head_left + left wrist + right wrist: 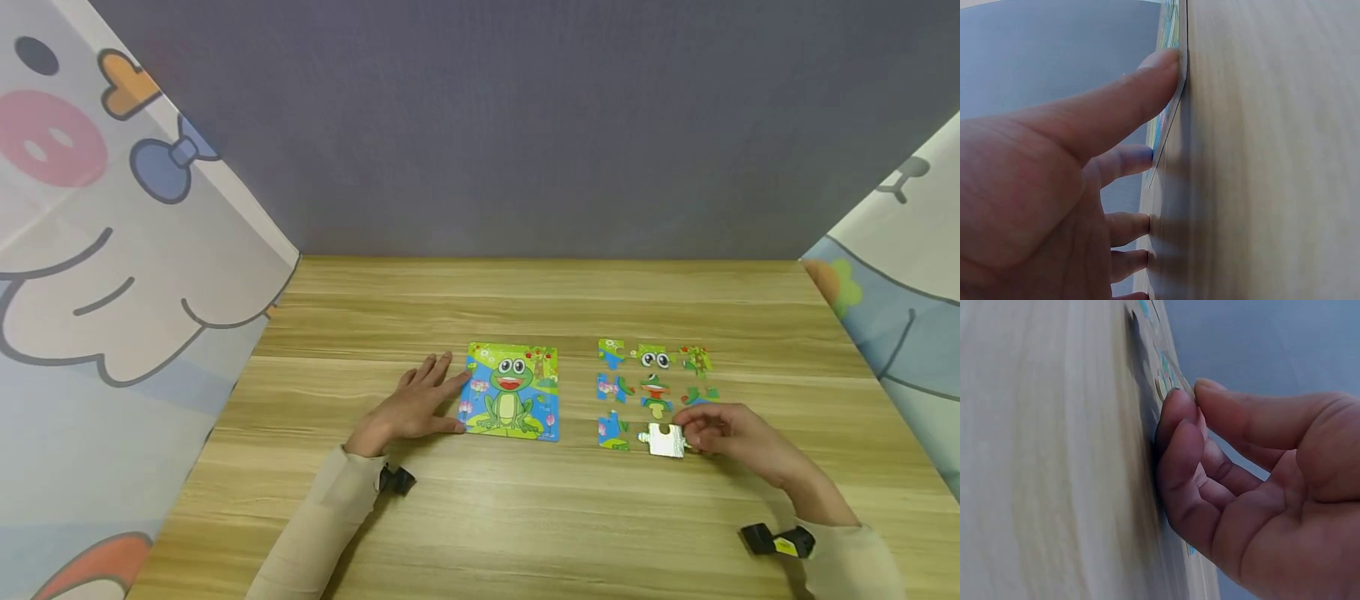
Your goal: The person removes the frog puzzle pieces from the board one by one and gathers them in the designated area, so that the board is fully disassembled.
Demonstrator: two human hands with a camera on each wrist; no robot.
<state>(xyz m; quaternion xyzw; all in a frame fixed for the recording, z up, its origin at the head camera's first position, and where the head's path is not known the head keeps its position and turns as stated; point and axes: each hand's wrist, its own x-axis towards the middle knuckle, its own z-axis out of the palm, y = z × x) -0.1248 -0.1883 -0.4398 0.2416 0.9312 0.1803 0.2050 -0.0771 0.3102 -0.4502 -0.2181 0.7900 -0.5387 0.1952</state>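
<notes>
A square frog picture board lies on the wooden table. At its left edge my left hand rests with fingers spread, thumb and index finger touching the board. The left wrist view shows the thumb on the board's edge, which tilts up slightly there. My right hand pinches a jigsaw piece between thumb and fingertips, its shiny face up. That piece appears edge-on in the right wrist view. Around it lie other jigsaw pieces of a frog, among them the eyes piece and the mouth piece.
The loose pieces form rough rows right of the board, including a corner piece just left of the held one. A grey wall stands behind the wooden table. Cartoon-printed panels flank both sides.
</notes>
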